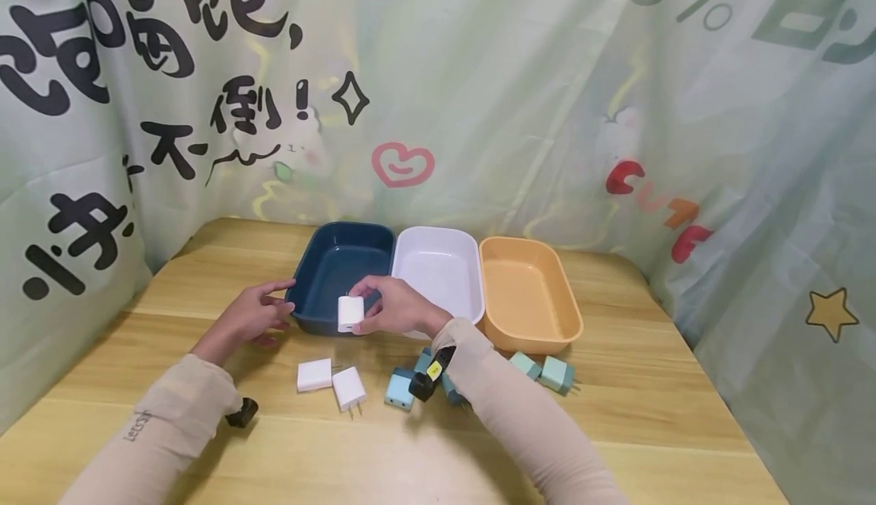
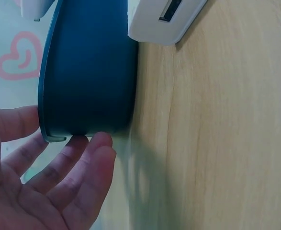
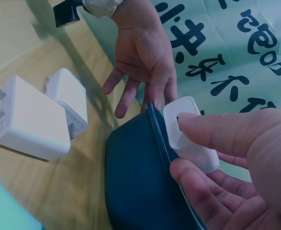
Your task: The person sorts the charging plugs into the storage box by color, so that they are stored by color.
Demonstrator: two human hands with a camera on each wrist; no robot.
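Here, we pinch a small, white, block-shaped plastic charger (image 1: 350,313) between the thumb and fingers of our right hand (image 1: 397,309); in the right wrist view, the thumb lies across its port end. The charger is over the front part of a navy-blue, rounded rectangular plastic tray (image 1: 335,265), towards the far left corner of the wooden surface (image 1: 342,459). Our left hand (image 1: 253,313) is loosely spread, its thumb and fingers lightly at the tray's left end without a firm hold.

A pale lilac plastic tray (image 1: 438,262) and an orange plastic tray (image 1: 530,292) continue the row along the far edge. Nearer the front edge, two white block chargers (image 1: 350,389) lie left of centre, some blue two-tone chargers (image 1: 400,389) lie near the middle, and mint-green two-tone chargers (image 1: 557,375) lie to the right.

If this is a placement, we do well to clear the front rim, lower the charger close to the tray's floor before loosening the pinch, and let our left fingers steady the wall without tipping it.
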